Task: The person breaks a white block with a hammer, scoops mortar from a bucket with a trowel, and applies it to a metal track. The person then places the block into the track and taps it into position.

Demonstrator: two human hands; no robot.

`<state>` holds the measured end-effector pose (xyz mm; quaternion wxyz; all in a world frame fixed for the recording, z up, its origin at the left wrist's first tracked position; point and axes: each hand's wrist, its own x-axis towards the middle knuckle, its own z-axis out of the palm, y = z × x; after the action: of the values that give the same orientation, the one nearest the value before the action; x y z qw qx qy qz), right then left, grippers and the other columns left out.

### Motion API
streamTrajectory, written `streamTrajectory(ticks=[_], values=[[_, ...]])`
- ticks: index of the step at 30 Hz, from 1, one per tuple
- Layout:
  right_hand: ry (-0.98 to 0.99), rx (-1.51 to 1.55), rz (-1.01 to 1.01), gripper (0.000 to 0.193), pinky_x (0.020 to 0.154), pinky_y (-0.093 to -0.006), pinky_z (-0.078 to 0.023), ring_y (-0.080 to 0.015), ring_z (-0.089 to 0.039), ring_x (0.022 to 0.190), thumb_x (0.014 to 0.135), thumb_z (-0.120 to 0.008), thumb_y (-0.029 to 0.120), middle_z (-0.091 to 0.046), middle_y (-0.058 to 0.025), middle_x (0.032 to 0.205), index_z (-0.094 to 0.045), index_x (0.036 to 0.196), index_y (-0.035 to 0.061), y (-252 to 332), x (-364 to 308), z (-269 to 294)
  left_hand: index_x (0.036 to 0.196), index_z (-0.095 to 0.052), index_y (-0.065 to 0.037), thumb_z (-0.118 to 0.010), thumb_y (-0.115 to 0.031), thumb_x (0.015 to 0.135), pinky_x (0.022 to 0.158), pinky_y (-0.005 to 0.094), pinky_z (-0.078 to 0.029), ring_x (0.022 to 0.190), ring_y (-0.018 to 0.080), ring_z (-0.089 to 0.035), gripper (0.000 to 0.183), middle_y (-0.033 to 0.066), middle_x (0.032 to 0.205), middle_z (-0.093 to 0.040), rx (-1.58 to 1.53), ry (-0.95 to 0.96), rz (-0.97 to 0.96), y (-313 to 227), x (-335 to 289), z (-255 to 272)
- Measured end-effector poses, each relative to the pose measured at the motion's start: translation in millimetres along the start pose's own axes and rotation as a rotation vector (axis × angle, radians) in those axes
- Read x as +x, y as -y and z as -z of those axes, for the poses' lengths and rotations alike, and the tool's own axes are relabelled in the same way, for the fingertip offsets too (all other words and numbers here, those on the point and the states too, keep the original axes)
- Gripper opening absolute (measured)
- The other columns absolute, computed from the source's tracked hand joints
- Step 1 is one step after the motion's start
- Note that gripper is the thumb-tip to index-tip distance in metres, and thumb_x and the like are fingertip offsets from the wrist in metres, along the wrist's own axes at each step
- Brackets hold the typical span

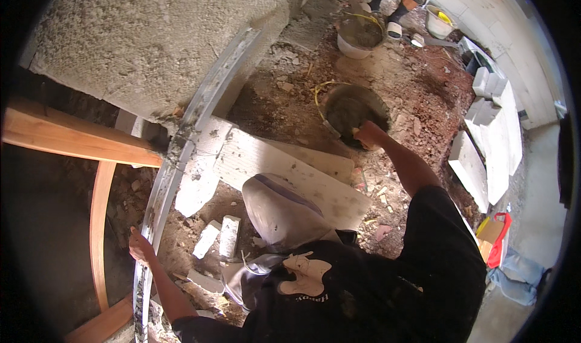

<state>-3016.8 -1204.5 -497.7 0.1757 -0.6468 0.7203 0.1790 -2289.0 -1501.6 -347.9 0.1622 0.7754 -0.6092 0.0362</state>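
Note:
My left hand (141, 247) is closed over a long grey metal bar (158, 207), which is smeared with mortar and runs up to the rough plastered block. Over at the right, my right hand (369, 135) reaches into a dark bucket (376, 104) of wet grey mortar. Its fingers are curled, but what they hold is hidden by the hand and the bucket. A yellow handle or cord hangs at that bucket's rim. Between my arms, my bent knee (278, 213) rests by a pale board (290, 167) spotted with mortar.
Orange wooden beams (78, 134) frame a dark pit at the left. Another mortar bucket (357, 49) stands farther back, beside another person's legs (396, 10). White blocks (469, 167) lie along the right wall. Two small block pieces (230, 236) and rubble cover the ground near my knee.

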Motion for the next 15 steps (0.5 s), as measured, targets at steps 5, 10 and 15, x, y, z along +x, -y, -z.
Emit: streamTrajectory(ticks=[5, 10, 15], values=[[-0.31, 0.718, 0.002, 0.021, 0.046, -0.0335, -0.046, -0.0191, -0.06, 0.051, 0.084, -0.061, 0.023, -0.059, -0.0077, 0.061, -0.063, 0.075, 0.0043, -10, -38, -47, 0.073, -0.065, 0.001, -0.039, -0.055, 0.092, 0.059, 0.0499, -0.042, 0.064, 0.0385, -0.06, 0.065, 0.0208, 0.069, -0.063, 0.033, 0.022, 0.038, 2, 3, -3], [-0.218, 1.484, -0.482, 0.021, 0.041, -0.0289, -0.042, -0.014, -0.052, 0.046, 0.088, -0.059, 0.026, -0.054, -0.0032, 0.062, -0.057, 0.082, 0.0057, 28, -66, -26, 0.073, -0.066, -0.001, -0.039, -0.048, 0.095, 0.064, 0.0507, -0.044, 0.073, 0.041, -0.061, 0.059, 0.0231, 0.075, -0.063, -0.05, -0.05, -0.114, 4, 0, -6], [-0.278, 1.665, -0.543, 0.014, 0.039, -0.0251, -0.043, -0.0107, -0.052, 0.046, 0.086, -0.053, 0.02, -0.054, -0.0022, 0.065, -0.055, 0.091, 0.0065, 86, -95, 61, 0.077, -0.066, -0.001, -0.044, -0.052, 0.09, 0.066, 0.0472, -0.044, 0.074, 0.0394, -0.061, 0.058, 0.0234, 0.075, -0.062, -0.07, -0.022, 0.077, 1, -1, -1]])
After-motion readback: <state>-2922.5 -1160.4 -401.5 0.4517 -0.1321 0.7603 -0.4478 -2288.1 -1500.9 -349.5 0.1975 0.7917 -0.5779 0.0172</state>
